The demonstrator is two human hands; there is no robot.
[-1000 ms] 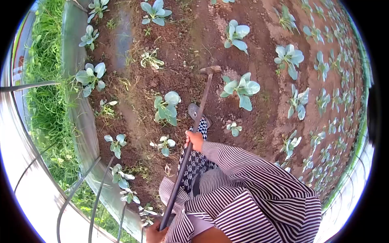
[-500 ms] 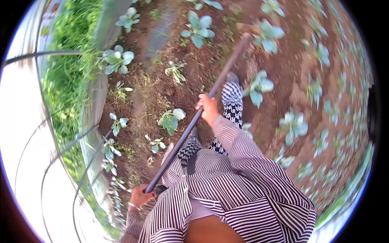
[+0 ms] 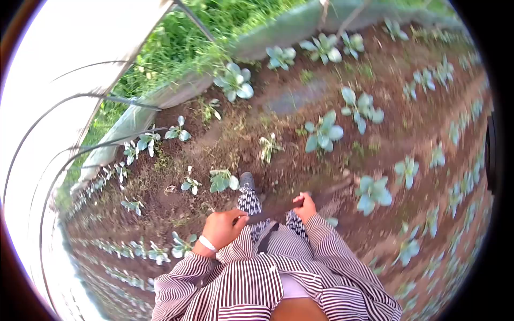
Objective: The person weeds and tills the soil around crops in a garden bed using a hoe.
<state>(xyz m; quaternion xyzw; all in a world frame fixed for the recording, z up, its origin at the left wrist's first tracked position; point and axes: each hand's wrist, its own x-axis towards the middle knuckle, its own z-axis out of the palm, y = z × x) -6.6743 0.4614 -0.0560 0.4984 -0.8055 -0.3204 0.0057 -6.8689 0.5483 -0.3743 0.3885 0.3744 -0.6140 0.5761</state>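
A dark long-handled tool (image 3: 276, 209) lies nearly level across the front of my legs. My left hand (image 3: 224, 227), with a white band at its wrist, is closed round the handle near its left end. Further right, my right hand (image 3: 305, 207) grips the same handle. Beyond that hand the shaft and head blur into the brown soil toward the right, so the head is hard to make out. A leafy plant (image 3: 373, 193) stands to the right, and another plant (image 3: 223, 181) grows just above my left hand.
Rows of leafy plants (image 3: 323, 132) fill the soil bed. My shoe (image 3: 247, 180) rests between plants. A low plastic sheet (image 3: 278, 33) edges the bed, with green grass (image 3: 176, 51) behind it. Curved dark hoops (image 3: 88, 96) stand at the left.
The view has turned toward the sheet-edged side. The tool has swung from a steep slant to nearly level, and my hands are now at similar heights, both still gripping it.
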